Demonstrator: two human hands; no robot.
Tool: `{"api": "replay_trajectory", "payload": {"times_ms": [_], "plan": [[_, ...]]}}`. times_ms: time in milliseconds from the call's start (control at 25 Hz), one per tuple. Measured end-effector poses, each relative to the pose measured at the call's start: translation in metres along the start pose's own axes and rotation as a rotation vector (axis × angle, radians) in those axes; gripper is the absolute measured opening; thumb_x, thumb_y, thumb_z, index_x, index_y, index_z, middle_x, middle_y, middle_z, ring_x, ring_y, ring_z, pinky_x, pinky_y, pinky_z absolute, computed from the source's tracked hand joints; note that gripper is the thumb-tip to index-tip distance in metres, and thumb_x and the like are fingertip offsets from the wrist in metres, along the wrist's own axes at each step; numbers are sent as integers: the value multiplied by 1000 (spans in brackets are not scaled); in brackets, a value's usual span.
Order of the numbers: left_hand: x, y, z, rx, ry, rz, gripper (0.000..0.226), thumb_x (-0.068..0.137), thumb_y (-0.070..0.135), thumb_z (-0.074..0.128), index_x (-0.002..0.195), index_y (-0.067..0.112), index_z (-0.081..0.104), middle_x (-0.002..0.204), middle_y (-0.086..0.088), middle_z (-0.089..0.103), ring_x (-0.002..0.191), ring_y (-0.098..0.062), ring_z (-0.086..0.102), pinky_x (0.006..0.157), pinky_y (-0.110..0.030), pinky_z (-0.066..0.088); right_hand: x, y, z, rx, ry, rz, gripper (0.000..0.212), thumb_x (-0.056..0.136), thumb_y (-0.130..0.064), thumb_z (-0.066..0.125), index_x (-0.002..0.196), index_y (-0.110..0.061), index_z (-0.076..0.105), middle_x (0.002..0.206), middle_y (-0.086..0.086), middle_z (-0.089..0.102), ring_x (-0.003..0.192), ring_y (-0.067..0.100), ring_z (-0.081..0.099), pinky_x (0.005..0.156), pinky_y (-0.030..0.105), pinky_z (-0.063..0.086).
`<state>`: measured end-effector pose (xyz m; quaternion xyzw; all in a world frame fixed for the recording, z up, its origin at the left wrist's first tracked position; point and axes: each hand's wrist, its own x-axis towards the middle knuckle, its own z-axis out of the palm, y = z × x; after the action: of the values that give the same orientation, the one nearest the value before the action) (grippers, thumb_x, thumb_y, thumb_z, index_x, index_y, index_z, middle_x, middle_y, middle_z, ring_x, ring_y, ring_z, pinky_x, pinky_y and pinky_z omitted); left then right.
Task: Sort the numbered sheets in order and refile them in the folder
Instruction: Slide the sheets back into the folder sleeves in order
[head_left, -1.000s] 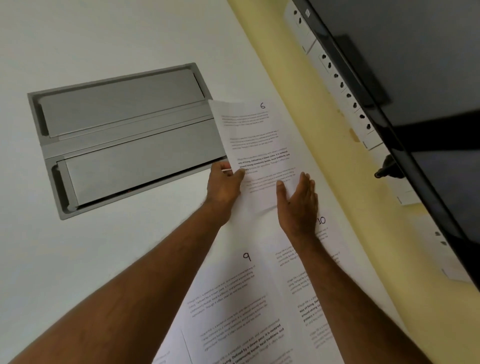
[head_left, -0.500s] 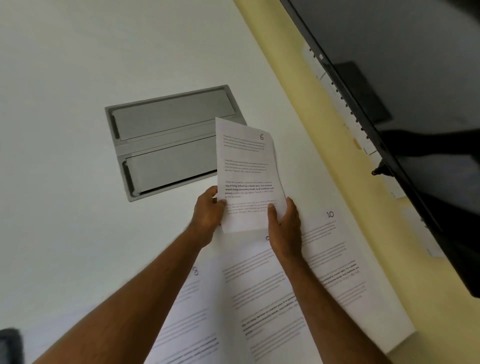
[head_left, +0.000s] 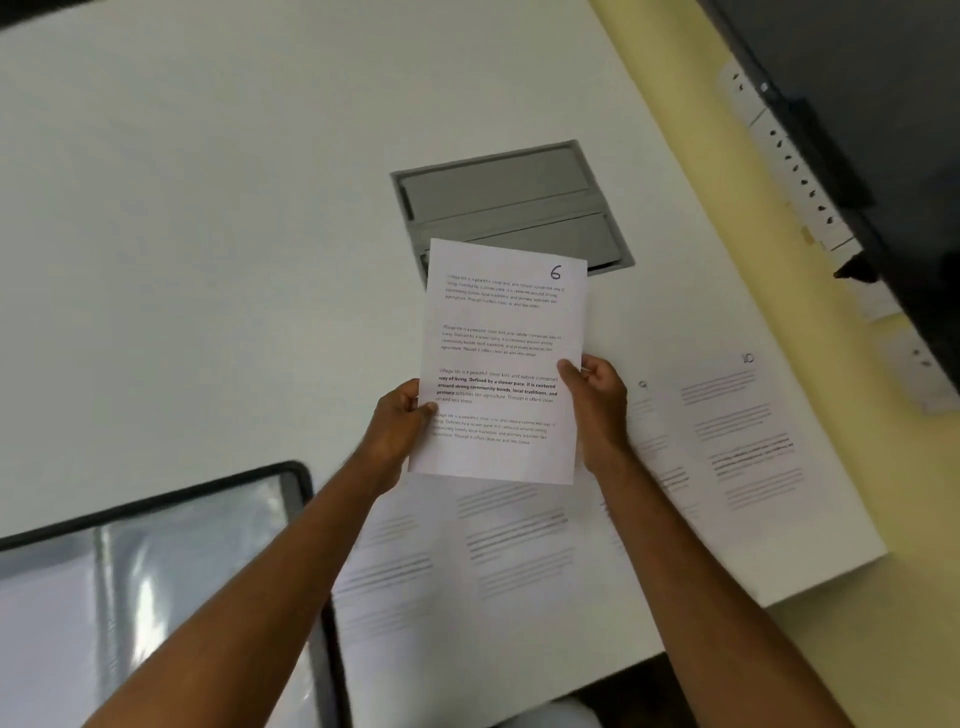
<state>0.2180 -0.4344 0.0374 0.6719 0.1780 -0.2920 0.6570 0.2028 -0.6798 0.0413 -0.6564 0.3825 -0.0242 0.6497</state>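
Sheet 6 (head_left: 501, 358) is held up off the worktop (head_left: 208, 208), text facing the camera, handwritten "6" at its top right corner. Left hand (head_left: 397, 423) pinches the sheet's left edge, thumb on the front, fingers behind. Right hand (head_left: 597, 400) grips the right edge the same way, thumb on the printed face, fingers curled behind. Sheet hangs roughly upright, slightly tilted, its top edge overlapping the lower part of a grey recessed cable hatch (head_left: 509, 202) set in the white worktop.

Below and to the right of the held sheet, more printed sheets lie flat on the worktop side by side, blurred. One near the right edge is marked sheet 10 (head_left: 743, 441); the one just left of it carries a small number, looks like sheet 9 (head_left: 647, 431), partly hidden by the right wrist. Further sheets (head_left: 467, 551) lie under the forearms, numbers not readable.

Folder (head_left: 156, 571) with black rim and clear plastic sleeves lies open at the lower left, just beside the sheets.

Yellow wall (head_left: 701, 234) on the right, with a white socket strip (head_left: 800, 171) and a dark screen (head_left: 883, 104) above it.
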Motion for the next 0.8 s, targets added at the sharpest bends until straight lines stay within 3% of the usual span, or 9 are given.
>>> {"api": "replay_trajectory", "payload": {"times_ms": [160,440,720,800], "plan": [[-61,-29,-85,-1,34,4,32,103,-3,48,124,11,67,121,-4,74,107,-20,72,91,-36,59,-89,14,54,38,-142,38,19,93,-18,74,109,-10,70,102,3,79,92,20,75,77,32,61],[-139,-75,-222,-10,44,32,33,103,-3,48,124,13,68,119,-2,75,110,-23,71,93,-39,58,-221,46,137,64,-285,57,25,92,-16,75,117,-11,74,110,5,78,98,22,75,79,32,60],[-172,-118,-302,-8,85,1,32,104,0,48,122,20,65,111,7,74,92,-5,71,70,-17,56,-291,81,195,-114,-363,57,22,93,-22,76,114,-20,74,108,-2,79,95,15,76,73,24,58],[-171,-129,-315,-11,88,-13,30,104,2,49,124,18,64,111,7,74,91,-4,71,71,-18,58,-298,91,204,-183,-370,28,24,92,-25,76,116,-22,72,110,-3,77,95,11,75,74,22,58]]}}
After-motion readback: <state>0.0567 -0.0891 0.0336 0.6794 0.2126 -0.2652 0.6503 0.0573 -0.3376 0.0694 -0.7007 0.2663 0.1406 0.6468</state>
